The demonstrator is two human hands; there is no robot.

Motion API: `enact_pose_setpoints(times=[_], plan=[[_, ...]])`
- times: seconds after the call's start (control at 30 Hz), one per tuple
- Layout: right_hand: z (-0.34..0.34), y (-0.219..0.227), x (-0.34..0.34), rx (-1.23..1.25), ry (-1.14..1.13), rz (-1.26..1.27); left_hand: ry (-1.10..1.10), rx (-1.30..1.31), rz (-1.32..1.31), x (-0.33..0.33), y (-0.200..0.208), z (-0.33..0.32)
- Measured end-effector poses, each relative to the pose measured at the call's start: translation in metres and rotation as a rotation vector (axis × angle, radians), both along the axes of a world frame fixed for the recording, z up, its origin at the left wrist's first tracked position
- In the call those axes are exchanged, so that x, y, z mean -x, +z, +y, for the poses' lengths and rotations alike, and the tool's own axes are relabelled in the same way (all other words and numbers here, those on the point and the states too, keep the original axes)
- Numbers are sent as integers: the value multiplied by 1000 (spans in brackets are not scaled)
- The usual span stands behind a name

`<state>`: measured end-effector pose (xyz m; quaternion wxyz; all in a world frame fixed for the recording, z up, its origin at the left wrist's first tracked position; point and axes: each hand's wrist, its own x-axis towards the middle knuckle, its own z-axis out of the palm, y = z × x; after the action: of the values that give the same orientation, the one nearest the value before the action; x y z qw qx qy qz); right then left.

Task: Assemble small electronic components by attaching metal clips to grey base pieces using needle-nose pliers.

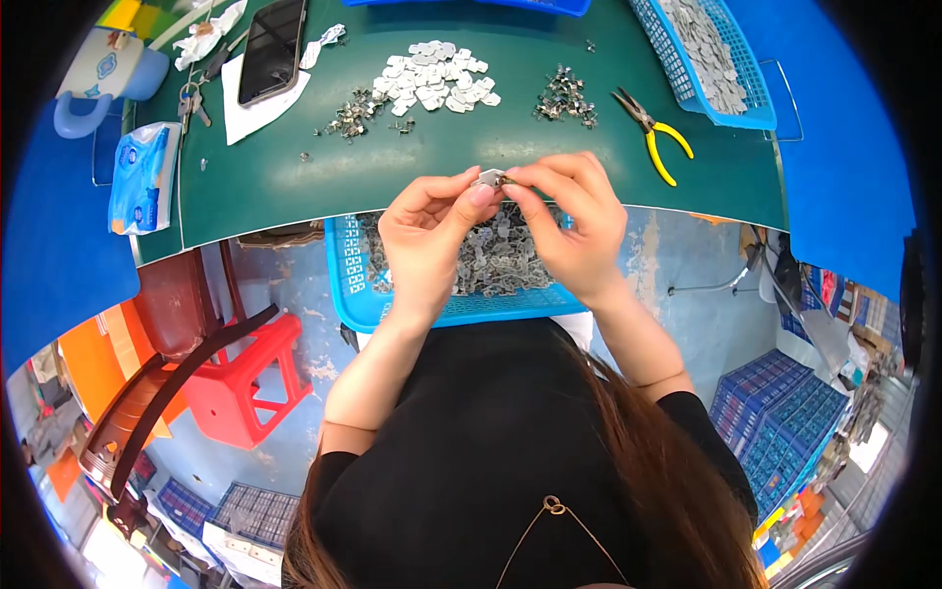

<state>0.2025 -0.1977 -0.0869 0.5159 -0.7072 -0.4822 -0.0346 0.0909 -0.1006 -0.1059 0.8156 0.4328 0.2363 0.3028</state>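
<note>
Just above the table's near edge, my left hand (pixel 429 224) pinches a small white flat plate (pixel 490 178) between thumb and forefinger. My right hand (pixel 577 218) meets it from the other side, its thumb and finger closed on a tiny metal clip (pixel 504 181) that touches the plate; the fingertips partly hide it. Beyond my hands lies a heap of similar white plates (pixel 432 77) on the green table. Small metal clips form one pile (pixel 354 115) to its left and another pile (pixel 565 98) to its right.
Below my hands, a blue basket (pixel 368 311) holds many small grey parts. Yellow-handled pliers (pixel 655 135) lie right, near a blue basket (pixel 702 106) of grey plates. A phone (pixel 273 49), keys (pixel 193 104), tissue pack (pixel 145 179) and mug (pixel 105 74) occupy the left; a red stool (pixel 231 398) stands below.
</note>
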Motion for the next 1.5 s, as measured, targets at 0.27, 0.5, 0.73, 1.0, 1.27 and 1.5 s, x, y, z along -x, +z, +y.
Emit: enact_pose_setpoints(times=[0.27,0.5,0.73,1.0,1.27,1.5], plan=[[5,-6,6,-71,-116,-272,52,-62,-32,-4,-5,-5],[-10,-9,-7,1,-60,-187,94,-71,-41,-4,-6,-2],[-78,-43,-106,618,-661,-537,100,-138,-112,2,-3,-2],[-60,10,-70,379,-219,-94,199,-415,-134,8,-1,-1],[-41,73,-29,304,86,-581,265,-659,-100,13,-3,1],[-38,80,-27,353,110,-730,250,-804,-62,15,2,3]])
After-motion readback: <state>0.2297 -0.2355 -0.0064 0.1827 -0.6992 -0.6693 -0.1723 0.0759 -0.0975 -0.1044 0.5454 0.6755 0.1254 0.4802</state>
